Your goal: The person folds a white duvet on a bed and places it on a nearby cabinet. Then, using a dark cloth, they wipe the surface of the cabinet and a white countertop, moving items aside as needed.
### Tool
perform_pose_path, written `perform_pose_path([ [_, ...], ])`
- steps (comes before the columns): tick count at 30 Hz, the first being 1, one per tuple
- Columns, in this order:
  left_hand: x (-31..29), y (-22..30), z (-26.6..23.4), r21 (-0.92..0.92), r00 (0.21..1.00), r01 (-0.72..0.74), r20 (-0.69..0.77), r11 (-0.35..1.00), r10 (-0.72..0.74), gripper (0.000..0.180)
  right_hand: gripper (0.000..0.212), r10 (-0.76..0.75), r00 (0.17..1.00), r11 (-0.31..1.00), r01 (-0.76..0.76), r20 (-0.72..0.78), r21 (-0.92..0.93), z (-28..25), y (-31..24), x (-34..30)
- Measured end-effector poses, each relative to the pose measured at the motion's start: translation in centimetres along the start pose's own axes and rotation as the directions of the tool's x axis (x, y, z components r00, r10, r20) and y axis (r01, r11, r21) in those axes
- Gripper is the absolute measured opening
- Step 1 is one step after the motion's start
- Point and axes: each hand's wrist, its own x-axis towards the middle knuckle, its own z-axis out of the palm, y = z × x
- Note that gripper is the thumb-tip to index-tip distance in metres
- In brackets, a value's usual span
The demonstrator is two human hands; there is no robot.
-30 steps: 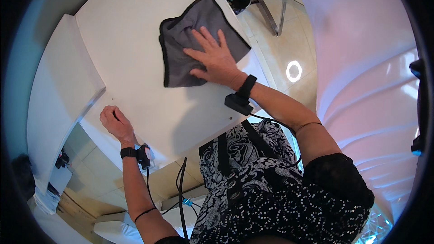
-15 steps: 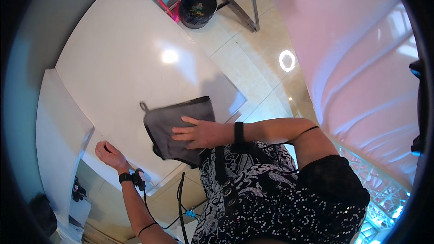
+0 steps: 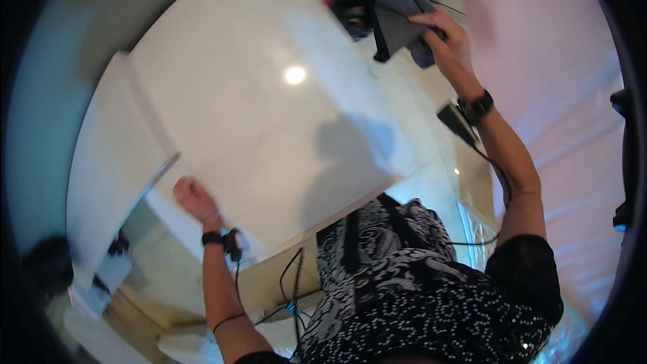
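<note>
My right hand [image 3: 448, 44] is raised at the upper right, fingers closed on a grey cleaning cloth [image 3: 404, 10] with a dark edging. The cloth hangs folded and bunched, beyond the right edge of the white table [image 3: 236, 94]. It partly covers a dark round pot [image 3: 352, 13] behind it. Near the table's left front corner, my left hand [image 3: 195, 201] is curled into a loose fist, slightly blurred, with nothing visible in it. Both wrists wear black bands with a small device and a cable.
Pale tiled floor [image 3: 431, 141] runs between the table and a draped pink fabric surface [image 3: 559, 94] on the right. At the left, a lower white panel [image 3: 108, 175] adjoins the table. Black cables [image 3: 296, 283] hang by my patterned dress.
My right hand has lifted the cloth off the tabletop, where it lay spread under my palm, and carried it far right and away. My left hand stays near the table's corner. The view has shifted.
</note>
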Motion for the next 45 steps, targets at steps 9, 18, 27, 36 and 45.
perform_pose_path([
  [9, 1.6, 4.9, -0.6, 0.001, 1.0, -0.008, 0.013, 1.0, 0.008, 0.004, 0.024, -0.531, 0.775, 0.828, 0.39, 0.342, 0.402, 22.8, -17.0, -5.2],
  [18, 3.8, 9.1, -0.6, -0.584, 0.698, 0.629, 0.132, 0.513, -0.704, 0.029, 0.021, -0.56, 0.65, 0.797, 0.592, 0.514, 0.12, 27.4, -18.7, -5.9],
  [27, 3.1, 8.3, -1.2, 0.078, 0.99, 0.127, 0.052, 0.989, -0.131, 0.004, 0.033, -0.507, 0.821, 0.758, 0.57, 0.263, -0.317, 29.1, -9.7, 7.7],
  [36, 3.4, 9.4, -0.9, 0.069, 0.983, 0.159, 0.082, 0.985, -0.164, 0.005, 0.055, -0.031, 0.997, 0.715, 0.071, 0.07, -0.695, 25.9, -2.0, 19.6],
  [45, 3.6, 9.5, -1.3, 0.065, 0.981, 0.156, 0.105, 0.986, -0.162, 0.005, 0.063, -0.264, 0.882, 0.856, 0.401, 0.389, -0.327, 38.7, -14.2, 16.6],
])
